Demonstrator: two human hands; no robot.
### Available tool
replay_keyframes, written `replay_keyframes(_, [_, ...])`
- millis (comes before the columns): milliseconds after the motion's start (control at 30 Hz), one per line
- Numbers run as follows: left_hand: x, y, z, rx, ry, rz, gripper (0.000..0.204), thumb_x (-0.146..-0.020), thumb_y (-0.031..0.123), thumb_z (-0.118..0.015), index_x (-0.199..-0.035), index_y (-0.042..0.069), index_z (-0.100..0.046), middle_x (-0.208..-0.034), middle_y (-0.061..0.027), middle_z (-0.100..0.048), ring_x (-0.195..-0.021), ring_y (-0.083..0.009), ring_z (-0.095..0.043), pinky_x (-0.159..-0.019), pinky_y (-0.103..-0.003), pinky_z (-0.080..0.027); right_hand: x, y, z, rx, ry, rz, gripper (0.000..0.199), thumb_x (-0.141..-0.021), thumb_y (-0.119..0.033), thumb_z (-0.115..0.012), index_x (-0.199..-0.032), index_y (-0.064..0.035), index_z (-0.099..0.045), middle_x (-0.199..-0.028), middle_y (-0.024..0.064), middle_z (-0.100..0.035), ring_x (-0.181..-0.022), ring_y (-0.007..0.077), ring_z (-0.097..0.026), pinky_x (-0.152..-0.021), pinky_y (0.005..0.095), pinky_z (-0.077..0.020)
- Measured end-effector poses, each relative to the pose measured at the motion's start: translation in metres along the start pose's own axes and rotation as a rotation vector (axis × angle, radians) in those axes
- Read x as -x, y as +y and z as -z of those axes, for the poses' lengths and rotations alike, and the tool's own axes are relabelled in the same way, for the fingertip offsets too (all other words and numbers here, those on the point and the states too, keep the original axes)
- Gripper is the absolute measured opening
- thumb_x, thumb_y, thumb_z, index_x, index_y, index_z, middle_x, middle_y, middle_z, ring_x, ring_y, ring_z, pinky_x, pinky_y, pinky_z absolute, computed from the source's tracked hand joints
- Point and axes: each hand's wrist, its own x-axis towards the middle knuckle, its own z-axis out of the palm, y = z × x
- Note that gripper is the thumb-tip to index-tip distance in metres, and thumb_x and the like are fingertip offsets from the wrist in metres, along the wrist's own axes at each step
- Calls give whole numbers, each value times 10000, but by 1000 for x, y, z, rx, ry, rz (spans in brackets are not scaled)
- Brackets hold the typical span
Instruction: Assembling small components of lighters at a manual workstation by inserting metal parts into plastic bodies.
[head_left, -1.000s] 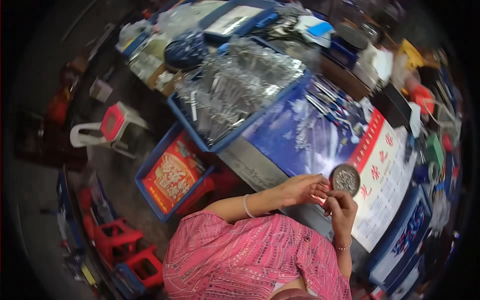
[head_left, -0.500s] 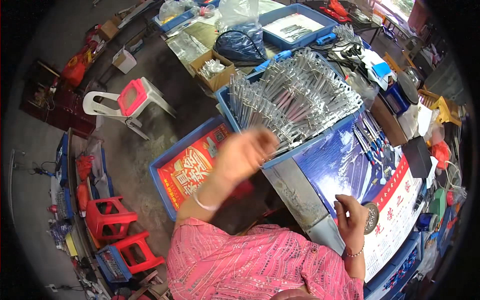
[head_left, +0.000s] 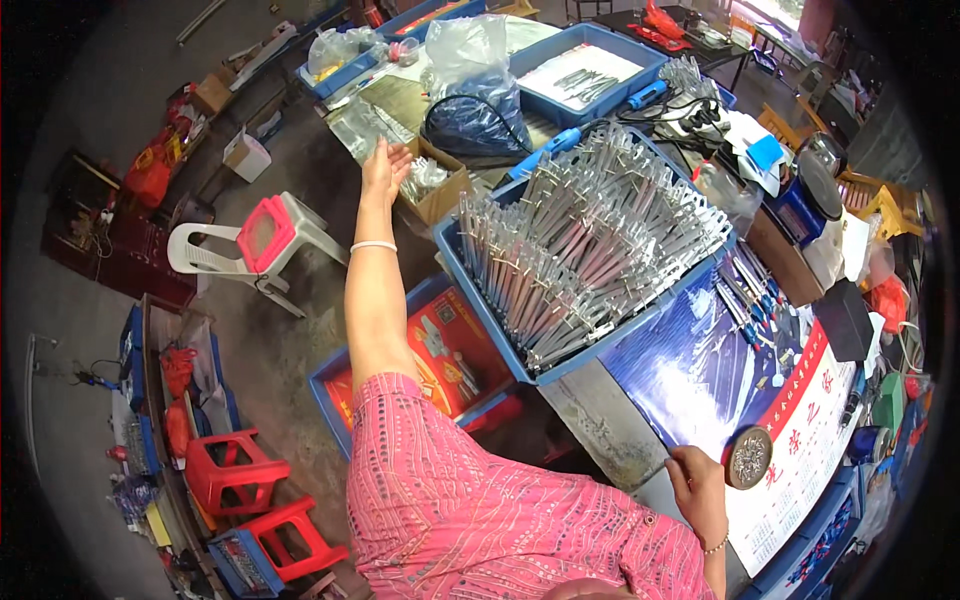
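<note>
Holds the left hand (head_left: 384, 175) out at the far left, palm turned upward, fingers loosely spread, released. Hovers there just beside the left edge of a cardboard box (head_left: 446, 198) with pale, perhaps plastic-wrapped pieces (head_left: 425, 177) inside; cannot tell from this angle about any contact. Wears a white band (head_left: 374, 245) on that wrist. Holds the right hand (head_left: 702, 490) at the near right of the table (head_left: 590, 412), thumb and forefinger drawn together; cannot tell about anything tiny pinched between them. Has a round dish (head_left: 732, 470) of small metal pieces (head_left: 751, 458) just beside that hand, to its right, at the left edge of a white calendar sheet (head_left: 785, 510) with a red band. Has, between the two hands and farther off, a big blue tray (head_left: 533, 374) heaped with slim, clear-wrapped items (head_left: 590, 230), and right of it several slim tools (head_left: 748, 305) on a glossy blue picture (head_left: 655, 385).
</note>
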Motion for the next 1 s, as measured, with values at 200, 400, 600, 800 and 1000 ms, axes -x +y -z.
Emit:
replay_keyframes(200, [-7, 4, -14, -339, -106, -16, 718, -888, 551, -343, -1209, -85, -428, -1222, -247, -458, -1126, -317, -477, -974, -414, -330, -1, 3, 1, 0, -82, -43, 130, -766, -51, -600, -866, 29, -580, -785, 170, -594, -660, 313, -580, -593, 342, -452])
replay_keyframes(400, [-8, 2, -13, -313, -141, -11, 778, -863, 595, -344, -1207, -98, -423, -1225, -249, -459, -1139, -323, -467, -981, -405, -325, -4, 7, -1, 11, -127, 0, 152, -768, -61, -597, -894, 24, -581, -814, 170, -597, -677, 321, -583, -607, 353, -458])
replay_keyframes(600, [6, 4, -14, -309, -121, -122, 691, -879, 554, -370, -1111, -84, -498, -1074, -201, -562, -981, -281, -570, -893, -382, -404, -6, 8, -1, 54, -179, 37, 155, -771, -65, -596, -902, 18, -583, -815, 169, -596, -681, 322, -585, -609, 355, -462])
replay_keyframes(800, [28, 19, -3, -185, -25, -241, 416, -918, 334, -445, -1079, -43, -516, -1011, -142, -589, -904, -229, -604, -790, -323, -477, -5, 9, 2, 55, -162, 5, 158, -769, -64, -600, -902, 17, -576, -821, 171, -596, -688, 322, -587, -608, 356, -462])
replay_keyframes(1000, [142, 59, -17, -219, -72, -363, 203, -908, 149, -473, -981, -26, -545, -893, -97, -606, -800, -156, -608, -710, -273, -503, 1, 20, 0, 67, -178, 78, 167, -769, -63, -595, -917, 10, -566, -797, 163, -583, -702, 313, -589, -612, 359, -463])
